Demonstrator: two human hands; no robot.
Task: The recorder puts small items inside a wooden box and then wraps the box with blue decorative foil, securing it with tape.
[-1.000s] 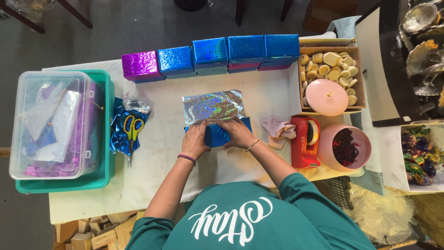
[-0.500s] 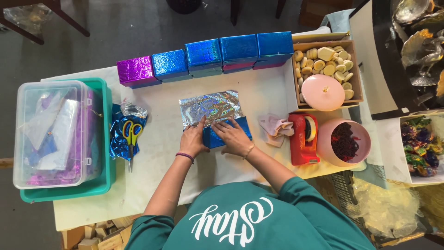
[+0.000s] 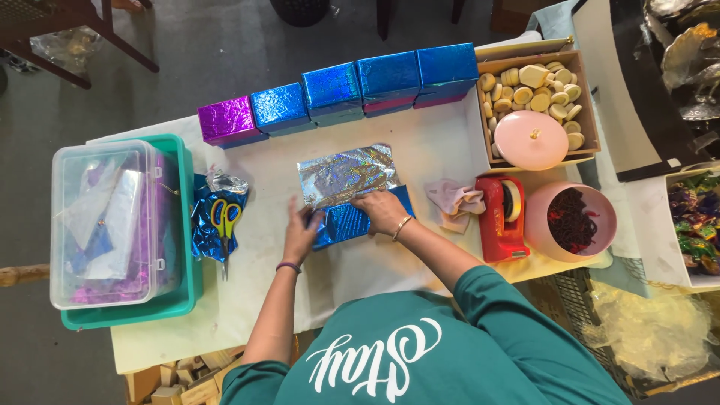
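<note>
Both hands have shifted since the earlier pictures: they sat together on the foil near the box top, now the left hand (image 3: 301, 225) has slid out to the 9 o'clock end of the small box half wrapped in blue holographic foil (image 3: 352, 221), while the right hand (image 3: 381, 211) stays on its top toward 3 o'clock. More blue foil now shows over the box face nearest the person, so that flap looks folded up and held, judging by how it lies. Left fingers are pressed together flat against the box end; right fingers lie spread and flat on top, pinching nothing that I can see. Box sits at the centre of the white surface (image 3: 450, 142). Loose silver-backed sheet of foil (image 3: 346, 172) still lies open at 12 o'clock of the box, not yet folded over. Further toward 12 o'clock, a row of finished foil-wrapped boxes, one purple and four blue (image 3: 337, 94). At 9 o'clock, yellow-handled scissors (image 3: 223, 221) on crumpled blue foil scraps, then a clear plastic lidded tub (image 3: 105, 225) in a green tray. At 3 o'clock, pink cloth (image 3: 454, 204), red tape dispenser (image 3: 501, 217), pink bowl of dark pieces (image 3: 570, 221). Cardboard box of pale wooden discs (image 3: 536, 94) with a pink round lid at 2 o'clock.
</note>
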